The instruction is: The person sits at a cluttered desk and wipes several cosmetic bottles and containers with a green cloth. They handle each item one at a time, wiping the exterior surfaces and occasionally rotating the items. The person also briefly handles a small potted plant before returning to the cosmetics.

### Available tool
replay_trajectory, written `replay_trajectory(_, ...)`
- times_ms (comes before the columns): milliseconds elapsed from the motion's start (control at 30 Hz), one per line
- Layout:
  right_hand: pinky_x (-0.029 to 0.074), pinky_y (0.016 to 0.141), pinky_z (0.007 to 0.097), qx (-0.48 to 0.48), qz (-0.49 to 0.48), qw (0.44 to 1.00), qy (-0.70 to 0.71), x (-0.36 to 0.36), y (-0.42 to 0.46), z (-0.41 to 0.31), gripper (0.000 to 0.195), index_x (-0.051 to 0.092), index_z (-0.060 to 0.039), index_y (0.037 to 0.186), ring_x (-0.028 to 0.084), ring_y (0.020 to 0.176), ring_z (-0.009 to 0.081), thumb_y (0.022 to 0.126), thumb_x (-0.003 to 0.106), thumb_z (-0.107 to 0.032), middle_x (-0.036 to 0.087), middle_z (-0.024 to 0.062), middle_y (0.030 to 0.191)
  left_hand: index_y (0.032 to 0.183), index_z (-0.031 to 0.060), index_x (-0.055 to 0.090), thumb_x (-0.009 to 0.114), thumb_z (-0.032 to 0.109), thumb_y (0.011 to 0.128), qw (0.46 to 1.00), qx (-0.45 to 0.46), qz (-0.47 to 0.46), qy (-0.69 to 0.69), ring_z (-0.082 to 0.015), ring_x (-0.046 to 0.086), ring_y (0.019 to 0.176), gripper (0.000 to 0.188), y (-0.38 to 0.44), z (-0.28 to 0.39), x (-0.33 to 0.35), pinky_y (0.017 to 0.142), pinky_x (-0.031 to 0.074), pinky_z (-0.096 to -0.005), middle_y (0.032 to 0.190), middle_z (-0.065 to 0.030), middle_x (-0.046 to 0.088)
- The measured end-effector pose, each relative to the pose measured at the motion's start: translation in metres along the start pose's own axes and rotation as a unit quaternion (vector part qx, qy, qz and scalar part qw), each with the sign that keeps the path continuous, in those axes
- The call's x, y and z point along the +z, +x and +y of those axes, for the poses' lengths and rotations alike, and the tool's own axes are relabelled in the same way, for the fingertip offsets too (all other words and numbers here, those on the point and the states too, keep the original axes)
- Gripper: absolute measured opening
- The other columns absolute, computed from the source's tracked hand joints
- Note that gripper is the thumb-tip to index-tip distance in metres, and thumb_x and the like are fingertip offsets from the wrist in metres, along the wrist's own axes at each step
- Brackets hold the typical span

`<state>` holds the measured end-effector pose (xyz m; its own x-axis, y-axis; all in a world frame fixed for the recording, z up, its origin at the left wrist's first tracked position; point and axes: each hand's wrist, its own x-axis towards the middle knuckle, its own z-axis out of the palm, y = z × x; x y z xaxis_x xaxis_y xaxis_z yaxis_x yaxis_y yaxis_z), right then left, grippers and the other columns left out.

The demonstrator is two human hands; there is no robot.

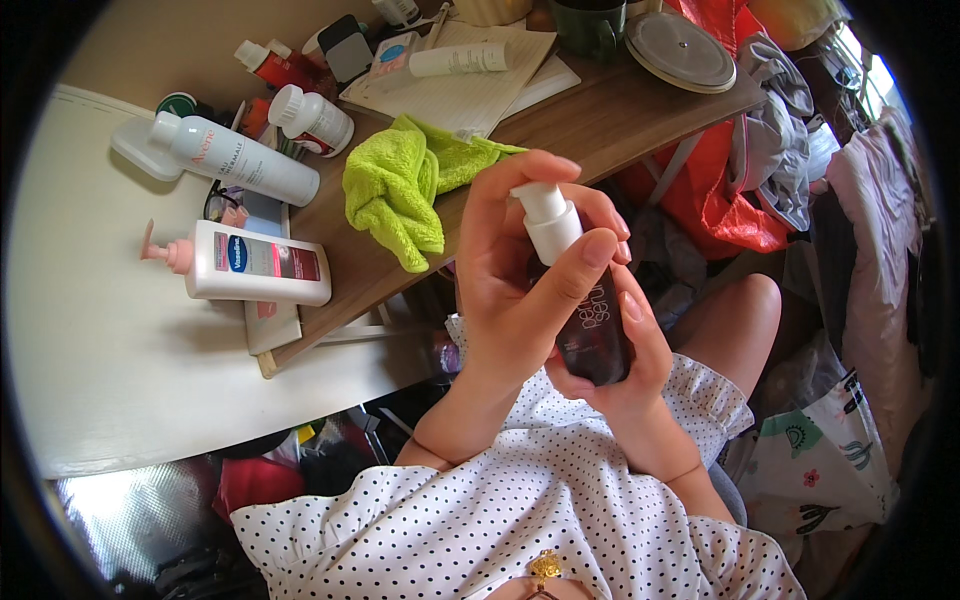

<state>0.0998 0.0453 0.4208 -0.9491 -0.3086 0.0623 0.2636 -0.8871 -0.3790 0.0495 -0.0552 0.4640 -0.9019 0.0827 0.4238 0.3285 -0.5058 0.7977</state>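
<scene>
A dark pump bottle with a white pump head is held tilted above my lap. My left hand wraps around its upper part, thumb across the front below the white collar and fingers curled behind the pump. Lower down, my right hand grips the bottle's body and supports its base. Writing on the bottle is partly covered by my left thumb. A crumpled lime-green cloth lies on the wooden desk, just left of my left hand.
Left of the cloth stand a Vaseline pump bottle, an Avène spray can and a white pill bottle. Farther back are lined paper, a white tube, a green mug and a round metal lid. Bags and clothes crowd the right.
</scene>
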Motion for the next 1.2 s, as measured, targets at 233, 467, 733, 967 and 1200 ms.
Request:
replay_trajectory(233, 0.041, 0.044, 0.0277, 0.002, 0.001, 0.998, 0.064, -0.005, -0.003, 0.004, 0.054, 0.037, -0.008, 0.141, 0.062, 0.085, 0.0244, 0.094, 0.05, -0.031, 0.054, 0.0171, 0.121, 0.124, 0.0023, 0.045, 0.069, -0.001, 0.086, 0.999, -0.034, 0.017, 0.0, -0.0115, 0.061, 0.075, 0.045, -0.001, 0.0, 0.0, 0.067, 0.05, -0.0225, 0.093, -0.0119, 0.063)
replay_trajectory(467, 0.042, 0.044, 0.0269, 0.018, -0.025, 0.994, 0.106, -0.01, -0.003, 0.007, 0.055, 0.037, -0.0093, 0.142, 0.062, 0.087, 0.0253, 0.094, 0.05, -0.031, 0.053, 0.0165, 0.125, 0.123, 0.0023, 0.046, 0.069, -0.003, 0.085, 0.999, -0.043, 0.026, 0.003, -0.0116, 0.061, 0.075, 0.045, 0.0, 0.0, 0.001, 0.066, 0.05, -0.0219, 0.092, -0.0111, 0.063)
replay_trajectory(733, 0.051, 0.057, 0.0252, -0.03, 0.023, 0.992, -0.12, 0.0, 0.0, -0.005, 0.061, 0.038, 0.0019, 0.135, 0.064, 0.082, 0.0203, 0.091, 0.048, -0.039, 0.059, 0.0179, 0.111, 0.124, -0.0001, 0.047, 0.069, 0.016, 0.09, 0.995, -0.045, -0.003, -0.088, -0.0165, 0.064, 0.089, 0.043, 0.0, 0.01, -0.001, 0.08, 0.052, -0.0293, 0.104, -0.0196, 0.065)
replay_trajectory(967, 0.043, 0.046, 0.0239, -0.023, -0.059, 0.993, -0.101, -0.015, 0.003, -0.011, 0.054, 0.042, 0.003, 0.126, 0.058, 0.061, 0.0181, 0.092, 0.055, -0.037, 0.061, 0.0224, 0.097, 0.105, -0.0051, 0.066, 0.067, 0.019, 0.091, 0.997, -0.063, 0.008, -0.032, -0.0193, 0.064, 0.093, 0.028, 0.002, 0.018, -0.005, 0.084, 0.051, -0.0314, 0.107, -0.0183, 0.066)
replay_trajectory(1200, 0.04, 0.038, 0.0242, 0.098, -0.085, 0.984, 0.118, -0.015, -0.002, -0.006, 0.063, 0.039, 0.0051, 0.13, 0.055, 0.054, 0.0182, 0.091, 0.051, -0.044, 0.06, 0.0229, 0.093, 0.103, -0.0057, 0.064, 0.063, 0.03, 0.09, 0.995, -0.095, -0.024, 0.001, -0.0269, 0.064, 0.092, 0.038, 0.003, 0.02, -0.001, 0.082, 0.05, -0.0346, 0.107, -0.0236, 0.063)
